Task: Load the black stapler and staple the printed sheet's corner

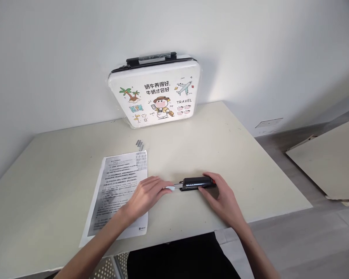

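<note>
Grips the black stapler (197, 182) on the counter (250, 174), right of the printed sheet (119, 170), with the right hand (223, 195); pinches a small pale piece (171, 188) at its metal end with the left hand (147, 195), perhaps part of the stapler; best to keep both in line, without twisting.
</note>
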Available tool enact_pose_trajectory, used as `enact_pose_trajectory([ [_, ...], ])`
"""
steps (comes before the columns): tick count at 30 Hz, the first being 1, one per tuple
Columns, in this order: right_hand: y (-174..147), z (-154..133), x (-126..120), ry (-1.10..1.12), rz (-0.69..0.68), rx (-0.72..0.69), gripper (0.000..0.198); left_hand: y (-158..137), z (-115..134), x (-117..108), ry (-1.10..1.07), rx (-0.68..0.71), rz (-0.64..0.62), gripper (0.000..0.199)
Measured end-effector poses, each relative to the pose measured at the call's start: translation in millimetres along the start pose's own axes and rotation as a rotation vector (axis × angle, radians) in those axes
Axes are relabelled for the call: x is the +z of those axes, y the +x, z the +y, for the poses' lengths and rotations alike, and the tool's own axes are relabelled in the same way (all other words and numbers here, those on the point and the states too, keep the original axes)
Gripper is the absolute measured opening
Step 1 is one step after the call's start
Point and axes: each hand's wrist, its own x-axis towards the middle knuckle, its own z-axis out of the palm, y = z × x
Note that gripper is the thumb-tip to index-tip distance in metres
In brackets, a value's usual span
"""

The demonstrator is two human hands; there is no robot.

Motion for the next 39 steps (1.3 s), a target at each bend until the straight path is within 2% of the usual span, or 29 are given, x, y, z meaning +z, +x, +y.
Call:
enact_pose_trajectory([
  [3, 0, -2, -1, -0.003, 0.0, 0.005, 0.038, 1, -4, 4, 0.088, 0.095, 0.029, 0.014],
  [12, -1, -1, -1, 0.005, -0.008, 0.019, 0.037, -1, -8, 17, 0.124, 0.02, 0.067, 0.014],
  [19, -1, -1, -1, 0.008, -0.014, 0.02, 0.037, 0, -3, 19, 0.154, -0.018, 0.072, 0.018],
  [26, 0, 0, -1, 0.009, -0.008, 0.014, 0.038, 1, 3, 29, 0.124, -0.063, 0.079, 0.014],
  [29, 0, 0, -1, 0.001, -0.006, 0.012, 0.038, 1, 2, 25, 0.068, -0.085, 0.055, 0.014],
  [34, -1, -1, -2, 0.011, 0.009, 0.011, 0.04, -9, -13, 5, -0.032, -0.083, -0.024, 0.017],
  [39, -1, -1, -3, 0.027, -0.002, -0.021, 0.035, -10, -23, -2, -0.142, -0.008, -0.084, 0.014],
])
